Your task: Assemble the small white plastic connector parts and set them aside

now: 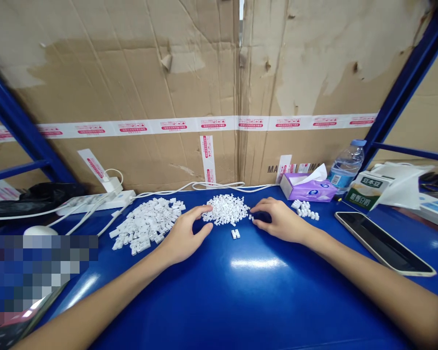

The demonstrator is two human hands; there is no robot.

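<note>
My left hand (188, 234) reaches in from the left, its thumb and fingers spread apart at the left edge of a pile of tiny white plastic pieces (226, 209). On the pile's other side is my right hand (279, 221), curved, with a gap between thumb and fingertips. Small white pieces (251, 217) lie right at those fingertips; I see none gripped. Two larger white plastic parts (235, 234) lie side by side in front of the pile. A bigger heap of white plastic parts (149, 223) spreads out left of my left hand.
Behind my right hand is a small group of white parts (305, 209) beside a purple tissue box (306, 187). A water bottle (346, 167), green-and-white carton (367, 191) and phone (385, 243) stand or lie rightward. At left are a power strip (122, 199) and cables.
</note>
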